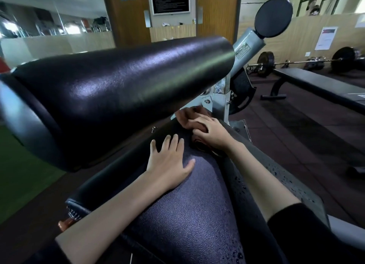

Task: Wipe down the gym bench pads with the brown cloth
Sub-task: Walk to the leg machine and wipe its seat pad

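Brown crumpled cloth (194, 115) lay bunched at the far end of the black textured vinyl bench pad (187, 214), beside the grey metal frame post (219, 103), gripped by the curled fingers of the right hand (212, 134). The left hand (169, 161) rested flat on the pad, fingers spread. Long, overlapping strokes would best catch the water droplets (240, 181) along its right edge.

Dim, fisheye-warped, blurred edges, glare

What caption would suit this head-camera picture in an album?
Right hand grips the brown cloth at the far end of the bench pad; left hand rests flat on the pad.
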Motion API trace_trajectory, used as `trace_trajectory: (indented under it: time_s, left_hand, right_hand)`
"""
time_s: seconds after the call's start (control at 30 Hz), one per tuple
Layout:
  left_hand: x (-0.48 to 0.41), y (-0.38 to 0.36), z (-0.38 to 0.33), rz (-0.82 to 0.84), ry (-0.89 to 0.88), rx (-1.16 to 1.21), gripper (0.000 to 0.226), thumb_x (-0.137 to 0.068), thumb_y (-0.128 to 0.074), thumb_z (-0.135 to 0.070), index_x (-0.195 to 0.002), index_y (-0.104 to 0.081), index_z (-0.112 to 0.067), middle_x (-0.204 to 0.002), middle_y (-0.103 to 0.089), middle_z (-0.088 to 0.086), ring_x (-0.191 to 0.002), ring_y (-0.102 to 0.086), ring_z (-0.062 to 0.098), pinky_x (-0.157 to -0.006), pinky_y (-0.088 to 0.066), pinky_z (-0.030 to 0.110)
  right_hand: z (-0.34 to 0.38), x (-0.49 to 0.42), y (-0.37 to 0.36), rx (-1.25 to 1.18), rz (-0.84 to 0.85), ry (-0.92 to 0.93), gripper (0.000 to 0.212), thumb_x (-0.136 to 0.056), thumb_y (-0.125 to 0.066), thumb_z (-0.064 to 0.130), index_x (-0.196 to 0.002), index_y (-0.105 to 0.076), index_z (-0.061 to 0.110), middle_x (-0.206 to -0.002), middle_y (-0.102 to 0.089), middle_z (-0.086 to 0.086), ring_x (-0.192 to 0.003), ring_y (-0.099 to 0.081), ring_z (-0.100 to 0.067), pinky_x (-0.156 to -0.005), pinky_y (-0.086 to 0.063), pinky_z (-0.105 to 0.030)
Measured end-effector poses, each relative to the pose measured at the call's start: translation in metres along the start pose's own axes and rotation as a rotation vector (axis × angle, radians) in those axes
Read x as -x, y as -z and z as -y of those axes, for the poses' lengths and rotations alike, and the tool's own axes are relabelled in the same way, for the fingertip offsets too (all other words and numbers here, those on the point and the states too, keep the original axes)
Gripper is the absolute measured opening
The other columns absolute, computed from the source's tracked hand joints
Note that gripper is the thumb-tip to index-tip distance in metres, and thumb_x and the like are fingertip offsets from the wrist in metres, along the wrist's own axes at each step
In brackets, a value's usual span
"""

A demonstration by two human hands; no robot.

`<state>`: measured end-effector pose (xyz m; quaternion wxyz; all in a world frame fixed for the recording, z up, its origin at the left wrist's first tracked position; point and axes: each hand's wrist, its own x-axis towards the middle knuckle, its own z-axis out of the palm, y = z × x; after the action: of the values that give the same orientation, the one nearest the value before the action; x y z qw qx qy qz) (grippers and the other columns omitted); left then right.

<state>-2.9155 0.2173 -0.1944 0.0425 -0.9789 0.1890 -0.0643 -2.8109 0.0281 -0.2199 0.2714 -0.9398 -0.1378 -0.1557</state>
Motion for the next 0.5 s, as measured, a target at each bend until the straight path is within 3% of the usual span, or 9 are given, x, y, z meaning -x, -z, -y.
trace_trajectory:
  time_s: [0.2, 0.33, 0.5]
  left_hand:
    - [-0.011, 0.008, -0.007, -0.053, 0.002, -0.055, 0.061, -0.096, -0.024, -0.052, -0.141, -0.029, -0.012, -0.147, -0.029, 0.006, -0.138, -0.022, 0.022, -0.11, -0.01, 0.058]
    - [-0.036, 0.008, -0.025, -0.049, -0.071, -0.08, 0.059, -0.098, -0.02, -0.039, -0.148, -0.018, -0.008, -0.154, -0.018, 0.011, -0.144, -0.01, 0.023, -0.112, -0.005, 0.058]
    - [-0.058, 0.005, -0.064, -0.063, -0.217, 0.005, 0.057, -0.101, -0.024, -0.034, -0.15, -0.011, -0.011, -0.158, -0.008, 0.009, -0.146, -0.003, 0.021, -0.114, -0.002, 0.055]
  right_hand:
    - [-0.004, 0.023, -0.002, -0.029, -0.149, -0.132, 0.039, -0.09, -0.055, 0.04, -0.128, -0.055, 0.042, -0.149, -0.04, 0.012, -0.137, -0.035, -0.016, -0.111, -0.025, -0.032]
    - [-0.02, 0.049, 0.001, -0.019, -0.193, -0.29, 0.04, -0.09, -0.051, 0.043, -0.13, -0.053, 0.04, -0.15, -0.038, 0.012, -0.138, -0.034, -0.018, -0.109, -0.028, -0.036]
    - [-0.043, 0.123, 0.02, -0.003, -0.285, -0.648, 0.043, -0.09, -0.053, 0.041, -0.133, -0.051, 0.036, -0.153, -0.034, 0.011, -0.132, -0.04, -0.03, -0.109, -0.031, -0.04]
